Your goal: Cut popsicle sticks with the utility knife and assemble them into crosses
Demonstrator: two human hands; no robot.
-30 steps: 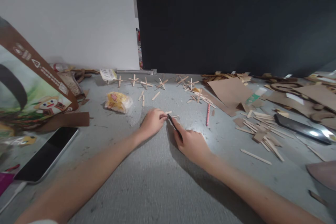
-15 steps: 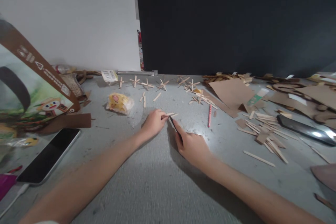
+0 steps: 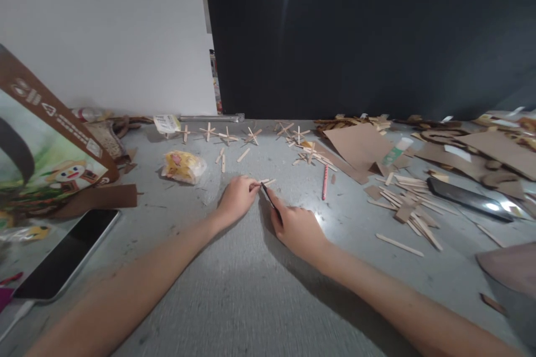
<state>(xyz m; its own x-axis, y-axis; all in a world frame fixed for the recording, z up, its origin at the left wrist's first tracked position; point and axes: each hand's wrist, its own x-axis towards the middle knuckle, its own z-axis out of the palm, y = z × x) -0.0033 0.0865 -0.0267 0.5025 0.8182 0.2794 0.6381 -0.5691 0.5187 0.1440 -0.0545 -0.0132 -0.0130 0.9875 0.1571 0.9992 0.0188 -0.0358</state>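
My left hand (image 3: 237, 198) rests on the grey table (image 3: 251, 290) and pinches a short wooden stick (image 3: 267, 182) that lies flat. My right hand (image 3: 297, 228) grips a thin black tool (image 3: 270, 201), and its tip touches the stick just right of my left fingers. Both hands meet near the middle of the table. Several glued stick crosses (image 3: 228, 135) lie in a row behind them.
A phone (image 3: 67, 256) lies at the near left beside a printed paper bag (image 3: 50, 162). A yellow snack packet (image 3: 183, 165) sits left of my hands, a red pencil (image 3: 324, 181) right. Loose sticks (image 3: 412, 215), cardboard sheets (image 3: 364, 148), a glue tube (image 3: 396, 150) and a dark blade (image 3: 464, 198) crowd the right.
The view has shifted slightly, so everything sits a little further left. Both hands keep the same hold on stick and tool, with the tool tip still at the stick.
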